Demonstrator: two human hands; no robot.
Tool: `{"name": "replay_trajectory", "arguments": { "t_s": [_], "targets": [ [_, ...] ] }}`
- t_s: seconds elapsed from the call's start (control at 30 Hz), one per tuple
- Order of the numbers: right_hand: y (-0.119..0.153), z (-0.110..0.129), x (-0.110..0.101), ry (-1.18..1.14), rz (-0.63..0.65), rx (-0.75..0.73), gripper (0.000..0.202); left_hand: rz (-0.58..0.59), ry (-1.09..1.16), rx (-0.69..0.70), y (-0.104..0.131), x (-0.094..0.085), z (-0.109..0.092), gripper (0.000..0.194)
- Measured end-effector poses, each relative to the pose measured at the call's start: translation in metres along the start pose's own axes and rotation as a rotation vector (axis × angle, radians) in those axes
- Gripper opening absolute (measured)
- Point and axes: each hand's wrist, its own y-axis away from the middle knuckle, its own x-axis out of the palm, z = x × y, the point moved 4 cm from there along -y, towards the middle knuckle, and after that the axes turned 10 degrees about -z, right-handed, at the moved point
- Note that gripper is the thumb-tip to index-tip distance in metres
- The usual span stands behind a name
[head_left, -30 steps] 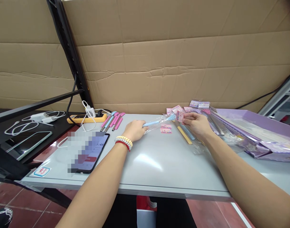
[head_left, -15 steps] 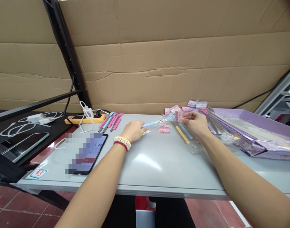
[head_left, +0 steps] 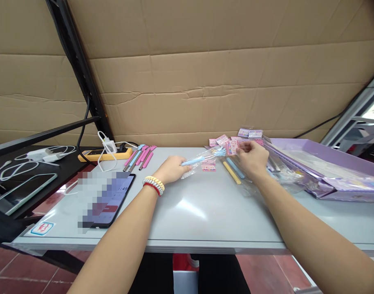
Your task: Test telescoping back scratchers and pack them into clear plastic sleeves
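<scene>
My left hand (head_left: 172,169) grips the handle end of a light blue fork-like tool (head_left: 194,161) inside a clear plastic sleeve. The tool's pronged head points right, toward my right hand (head_left: 252,159). The fingers of my right hand pinch a small pink printed card (head_left: 231,147) beside that head. Below the sleeve, more pink cards (head_left: 209,165) lie on the table. A yellow stick (head_left: 231,172) and a blue stick (head_left: 235,168) lie side by side just left of my right wrist, partly by clear wrapping.
Pink and blue tools (head_left: 139,157) lie at the back left, near a yellow power strip (head_left: 105,154). A phone (head_left: 113,202) rests at the left. Bagged items with purple cards (head_left: 250,133) and a purple tray (head_left: 297,143) occupy the right.
The pink card and my right hand have separated slightly from the blue tool's head, which now shows more fully. The whole view has shifted a little.
</scene>
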Motion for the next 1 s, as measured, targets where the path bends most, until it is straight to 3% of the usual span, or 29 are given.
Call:
{"name": "replay_trajectory", "arguments": {
  "t_s": [0.2,0.37,0.47,0.53,0.6,0.77,1.0],
  "targets": [
    [0.011,0.008,0.008,0.011,0.160,-0.130,0.023,-0.015,-0.003,-0.014,-0.001,-0.001,0.001,0.030],
    [0.007,0.007,0.006,-0.008,0.123,-0.123,0.016,-0.003,0.018,-0.023,0.000,-0.001,0.001,0.030],
    [0.004,0.001,0.006,-0.085,0.113,-0.049,0.010,-0.005,0.037,-0.019,0.000,-0.001,0.000,0.029],
    [0.002,-0.004,0.008,-0.221,0.130,0.068,0.019,0.010,0.081,-0.040,0.001,-0.002,0.000,0.029],
    [0.001,-0.009,0.012,-0.354,0.190,0.178,0.028,0.041,0.152,-0.079,0.002,-0.003,0.002,0.029],
    [0.004,-0.009,0.021,-0.479,0.366,0.254,0.020,0.135,0.283,-0.123,0.004,-0.002,0.009,0.038],
    [0.003,-0.010,0.017,-0.457,0.263,0.299,0.021,0.107,0.362,-0.049,0.001,0.003,0.007,0.046]
  ]
}}
